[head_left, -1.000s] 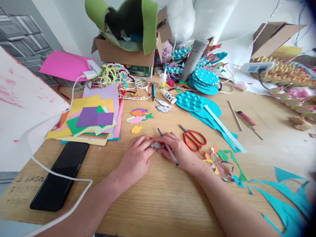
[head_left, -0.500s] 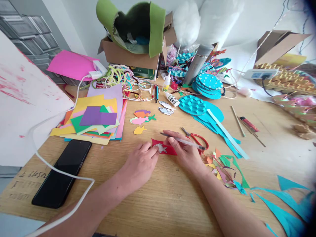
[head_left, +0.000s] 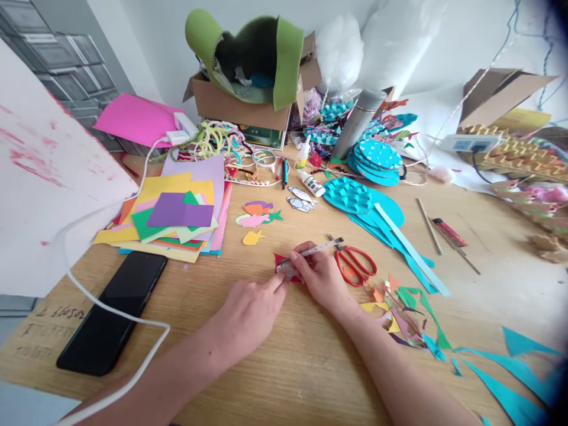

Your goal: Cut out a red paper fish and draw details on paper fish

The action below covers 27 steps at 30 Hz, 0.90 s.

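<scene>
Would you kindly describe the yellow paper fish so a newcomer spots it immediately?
Start at the coloured paper stack. To its right lies an overlapping cluster of paper fish. The yellow paper fish lies just below, alone, the only yellow one there.

The paper [head_left: 279, 259] is red, the fish [head_left: 289, 271] grey.

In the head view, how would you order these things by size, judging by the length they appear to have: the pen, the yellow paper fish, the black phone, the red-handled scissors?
1. Black phone, clearly longest
2. Pen and red-handled scissors: too alike to rank; the right hand partly covers the pen
3. Yellow paper fish, smallest
</scene>
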{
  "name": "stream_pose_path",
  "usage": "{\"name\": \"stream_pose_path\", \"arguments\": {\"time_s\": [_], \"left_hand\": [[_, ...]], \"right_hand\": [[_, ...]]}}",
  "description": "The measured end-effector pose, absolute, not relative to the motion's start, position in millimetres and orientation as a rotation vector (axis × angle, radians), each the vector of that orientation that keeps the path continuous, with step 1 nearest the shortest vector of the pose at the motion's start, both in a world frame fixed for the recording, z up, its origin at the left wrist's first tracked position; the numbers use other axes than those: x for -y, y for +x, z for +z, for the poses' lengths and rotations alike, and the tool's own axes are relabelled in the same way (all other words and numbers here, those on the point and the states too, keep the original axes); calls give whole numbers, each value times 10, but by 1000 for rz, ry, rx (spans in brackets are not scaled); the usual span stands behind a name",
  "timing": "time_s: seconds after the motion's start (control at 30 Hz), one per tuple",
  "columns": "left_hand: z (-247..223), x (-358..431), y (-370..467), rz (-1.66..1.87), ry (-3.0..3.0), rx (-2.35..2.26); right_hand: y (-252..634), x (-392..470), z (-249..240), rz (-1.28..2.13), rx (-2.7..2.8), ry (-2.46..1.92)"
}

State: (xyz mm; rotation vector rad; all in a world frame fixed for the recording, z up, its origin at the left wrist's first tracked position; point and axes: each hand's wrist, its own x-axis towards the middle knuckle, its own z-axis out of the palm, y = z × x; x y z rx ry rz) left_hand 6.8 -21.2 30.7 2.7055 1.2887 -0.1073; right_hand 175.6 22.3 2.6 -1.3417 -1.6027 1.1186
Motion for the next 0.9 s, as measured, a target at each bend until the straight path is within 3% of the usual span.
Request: {"name": "stream_pose_path", "arguments": {"time_s": [0.9], "left_hand": [[270, 262, 89, -95, 2718, -1338]], "right_hand": [[1733, -246, 72, 1054, 1751, -1386]]}}
